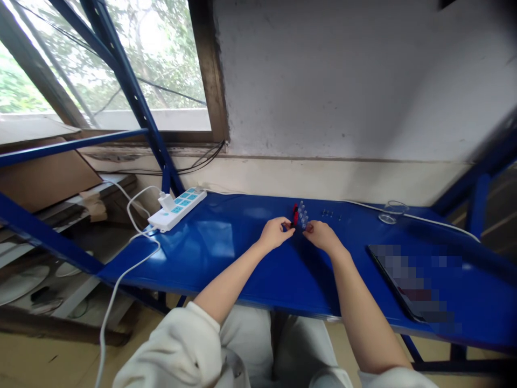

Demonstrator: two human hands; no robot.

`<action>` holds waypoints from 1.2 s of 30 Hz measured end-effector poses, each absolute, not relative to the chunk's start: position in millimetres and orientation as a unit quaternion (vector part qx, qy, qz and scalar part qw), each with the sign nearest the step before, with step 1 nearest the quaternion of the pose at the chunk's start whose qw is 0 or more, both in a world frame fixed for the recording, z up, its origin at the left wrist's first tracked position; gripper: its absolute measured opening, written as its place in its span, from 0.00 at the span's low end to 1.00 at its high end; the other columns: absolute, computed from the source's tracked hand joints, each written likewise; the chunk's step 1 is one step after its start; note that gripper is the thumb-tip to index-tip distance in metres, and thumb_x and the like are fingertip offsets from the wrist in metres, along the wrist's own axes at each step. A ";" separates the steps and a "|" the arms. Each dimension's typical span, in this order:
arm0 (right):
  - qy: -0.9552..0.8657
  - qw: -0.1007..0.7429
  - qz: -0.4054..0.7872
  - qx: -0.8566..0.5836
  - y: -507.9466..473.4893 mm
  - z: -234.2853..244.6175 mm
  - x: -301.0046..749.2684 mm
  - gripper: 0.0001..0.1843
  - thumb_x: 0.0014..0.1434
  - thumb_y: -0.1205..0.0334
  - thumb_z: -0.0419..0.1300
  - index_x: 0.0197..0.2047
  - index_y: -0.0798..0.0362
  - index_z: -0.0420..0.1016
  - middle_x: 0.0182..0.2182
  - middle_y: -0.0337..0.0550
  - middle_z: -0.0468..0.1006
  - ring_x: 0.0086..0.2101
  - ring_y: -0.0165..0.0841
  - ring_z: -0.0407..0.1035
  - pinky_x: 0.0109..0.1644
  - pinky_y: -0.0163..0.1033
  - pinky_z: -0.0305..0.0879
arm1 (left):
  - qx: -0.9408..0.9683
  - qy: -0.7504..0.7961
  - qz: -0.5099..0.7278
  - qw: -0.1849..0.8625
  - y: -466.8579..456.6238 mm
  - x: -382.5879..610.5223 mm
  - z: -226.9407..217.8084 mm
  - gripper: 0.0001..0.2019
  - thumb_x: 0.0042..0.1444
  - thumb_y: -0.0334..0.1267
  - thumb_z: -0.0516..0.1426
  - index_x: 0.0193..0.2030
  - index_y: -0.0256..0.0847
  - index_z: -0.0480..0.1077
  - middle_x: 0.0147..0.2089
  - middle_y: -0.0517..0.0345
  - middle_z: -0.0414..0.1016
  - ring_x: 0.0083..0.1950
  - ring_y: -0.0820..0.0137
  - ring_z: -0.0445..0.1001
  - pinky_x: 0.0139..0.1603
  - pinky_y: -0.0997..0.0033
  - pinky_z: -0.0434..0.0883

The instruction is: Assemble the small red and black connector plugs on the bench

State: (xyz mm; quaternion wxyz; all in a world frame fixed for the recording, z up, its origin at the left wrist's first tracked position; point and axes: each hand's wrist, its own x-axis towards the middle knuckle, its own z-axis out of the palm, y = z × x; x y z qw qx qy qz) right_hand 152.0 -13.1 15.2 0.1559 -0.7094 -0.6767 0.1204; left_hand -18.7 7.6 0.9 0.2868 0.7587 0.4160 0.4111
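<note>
Left hand (277, 233) pinched narrow on red part (295, 215); right hand (322, 235), fingers bunched at clear pieces (302, 214), grip cannot be told; both parts lie toward the table's (194, 264) far edge, presumably steadied from two sides, small bits (331, 214) rightward, likely within reach

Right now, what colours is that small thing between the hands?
The small thing is red, with pale, clear-looking parts; the head view shows it best.

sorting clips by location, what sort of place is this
Likely a workshop or storeroom: a blue workbench with a power strip on it, and perforated blue framing like shop racking.
</note>
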 end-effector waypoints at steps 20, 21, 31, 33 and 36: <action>-0.661 0.111 0.108 -0.734 -9.8 9.8 147.1 0.11 0.51 0.60 0.55 0.37 0.54 0.72 0.35 0.50 0.75 0.35 0.38 0.71 0.31 0.34 0.57 | 0.848 0.461 0.262 0.013 -4.6 -8.2 5.8 0.18 0.54 0.39 0.53 0.52 0.40 0.61 0.44 0.53 0.68 0.45 0.65 0.66 0.43 0.67 0.64; -0.660 0.108 0.107 -0.735 -10.0 10.2 146.7 0.11 0.51 0.60 0.55 0.37 0.54 0.72 0.35 0.50 0.75 0.35 0.38 0.71 0.31 0.34 0.57 | 0.858 0.446 0.256 0.000 -8.5 -10.2 6.7 0.19 0.56 0.37 0.50 0.55 0.41 0.59 0.46 0.53 0.67 0.45 0.65 0.66 0.44 0.66 0.64; -0.685 0.111 0.106 -0.712 -12.8 10.3 144.2 0.07 0.52 0.64 0.53 0.34 0.55 0.70 0.33 0.51 0.76 0.34 0.39 0.71 0.29 0.34 0.55 | 0.832 0.425 0.352 0.050 -2.5 -22.5 -2.6 0.09 0.56 0.34 0.50 0.41 0.41 0.69 0.38 0.54 0.70 0.40 0.67 0.67 0.42 0.67 0.64; -0.700 0.122 0.113 -0.694 -13.2 9.7 140.9 0.08 0.54 0.64 0.52 0.37 0.55 0.68 0.34 0.52 0.75 0.34 0.38 0.70 0.30 0.34 0.55 | 0.792 0.439 0.414 0.091 0.7 -26.8 -1.2 0.06 0.55 0.34 0.51 0.38 0.40 0.68 0.35 0.55 0.70 0.37 0.69 0.67 0.41 0.68 0.65; -0.729 0.146 0.126 -0.656 -14.1 9.0 133.1 0.11 0.57 0.64 0.48 0.43 0.56 0.64 0.34 0.52 0.75 0.33 0.36 0.70 0.31 0.33 0.55 | 0.730 0.442 0.507 0.125 2.1 -32.7 3.5 0.06 0.55 0.36 0.51 0.38 0.39 0.67 0.36 0.56 0.70 0.35 0.72 0.67 0.40 0.71 0.65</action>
